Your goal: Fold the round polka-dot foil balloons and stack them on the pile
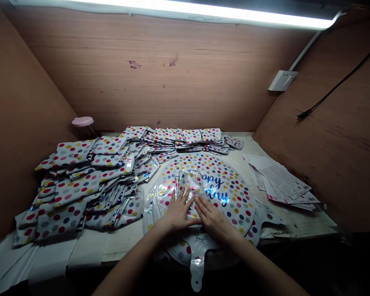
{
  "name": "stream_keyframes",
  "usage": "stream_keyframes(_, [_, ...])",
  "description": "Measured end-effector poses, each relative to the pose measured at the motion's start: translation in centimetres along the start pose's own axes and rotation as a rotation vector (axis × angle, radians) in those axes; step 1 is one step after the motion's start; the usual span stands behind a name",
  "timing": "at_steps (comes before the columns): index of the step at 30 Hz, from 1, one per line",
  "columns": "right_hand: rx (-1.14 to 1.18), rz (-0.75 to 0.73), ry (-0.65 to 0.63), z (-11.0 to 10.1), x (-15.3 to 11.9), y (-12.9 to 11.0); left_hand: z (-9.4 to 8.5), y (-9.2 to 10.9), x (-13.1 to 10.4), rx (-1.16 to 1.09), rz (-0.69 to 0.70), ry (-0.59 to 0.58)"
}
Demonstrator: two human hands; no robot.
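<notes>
Round flat foil balloons with coloured dots and blue lettering lie stacked in front of me, one printed tail hanging over the table's front edge. On top of them rests a partly folded foil balloon, crinkled and narrow. My left hand lies on it with fingers spread, pressing its left side. Against its right side is my right hand, fingers stretched out and close together, laid flat. Neither hand is wrapped round anything. Part of the folded balloon is hidden under both hands.
Folded dotted balloons are heaped at the left, with more stacks along the back. Printed sheets lie at the right. A pink-lidded container stands in the back left corner. Wooden panels enclose the table.
</notes>
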State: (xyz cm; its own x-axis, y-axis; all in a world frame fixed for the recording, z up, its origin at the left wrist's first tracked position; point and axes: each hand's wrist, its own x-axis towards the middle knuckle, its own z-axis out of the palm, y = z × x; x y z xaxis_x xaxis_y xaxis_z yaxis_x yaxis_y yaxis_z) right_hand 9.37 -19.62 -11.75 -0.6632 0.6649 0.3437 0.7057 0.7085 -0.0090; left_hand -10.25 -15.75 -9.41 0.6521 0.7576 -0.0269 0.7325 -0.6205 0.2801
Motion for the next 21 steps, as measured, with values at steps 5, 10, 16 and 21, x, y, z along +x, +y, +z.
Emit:
stream_keyframes(5, [0.231, -0.09, -0.115, -3.2, -2.5, -1.2, -0.9, -1.4, -3.9, -0.048, 0.197, -0.115])
stream_keyframes(10, [0.383, -0.107, -0.191, -4.0, -3.7, -0.7, 0.5, -0.5, -7.5, -0.003, 0.171, -0.03])
stream_keyframes(16, [0.775, 0.019, -0.192, -3.8, -1.6, 0.8, 2.9, -0.4, -8.3, -0.124, -0.057, 0.313])
stream_keyframes(21, [0.862, 0.521, -0.093, -1.7, 2.6, 2.3, 2.2, 0.2, -6.8, -0.341, -0.534, 0.364])
